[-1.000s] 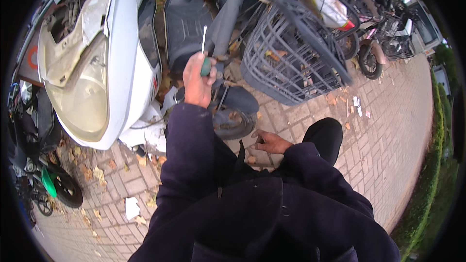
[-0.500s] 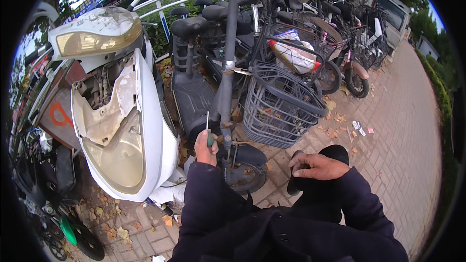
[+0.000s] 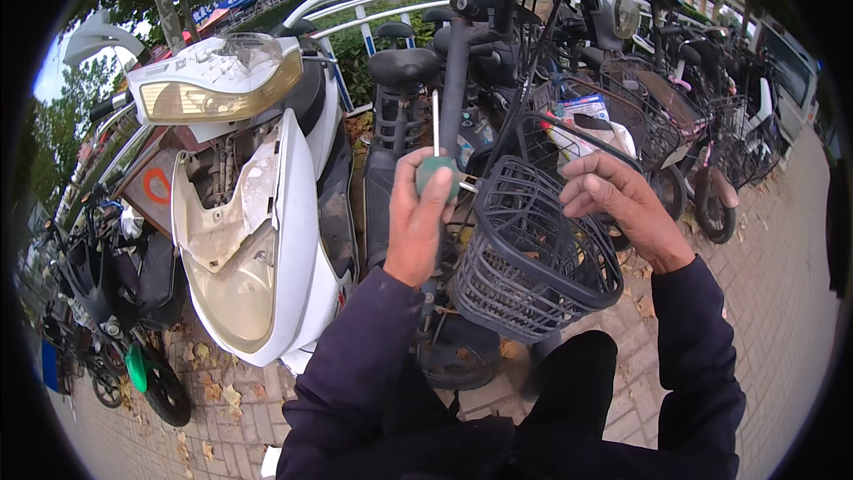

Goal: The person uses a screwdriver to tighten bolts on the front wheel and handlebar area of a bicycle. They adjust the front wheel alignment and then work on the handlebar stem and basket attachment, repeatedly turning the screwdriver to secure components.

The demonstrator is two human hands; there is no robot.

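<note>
My left hand (image 3: 414, 229) is closed around the green handle of a screwdriver (image 3: 433, 166), its pale shaft pointing up. Behind it stands the dark upright tube (image 3: 456, 80) of an electric scooter. Over the right side of a dark grey slatted basket (image 3: 533, 276) hovers my right hand (image 3: 626, 209). Its fingers are loosely bent and slightly apart, with nothing visible in them. The basket hangs on the front of the scooter, above a small black wheel (image 3: 458, 360). The scooter's black saddle (image 3: 404, 66) lies beyond my left hand.
A white scooter (image 3: 302, 276) with its front panel opened up stands close at the left. Further left is a dark bike with a green fender (image 3: 136, 367). More parked bikes (image 3: 711, 169) line the right, beside brick paving (image 3: 755, 302) with fallen leaves. A white railing (image 3: 391, 4) runs behind.
Both hands have risen: the left brings the screwdriver up in front of the tube, and the right has gone from beside my knee to over the basket. The view has shifted too.
</note>
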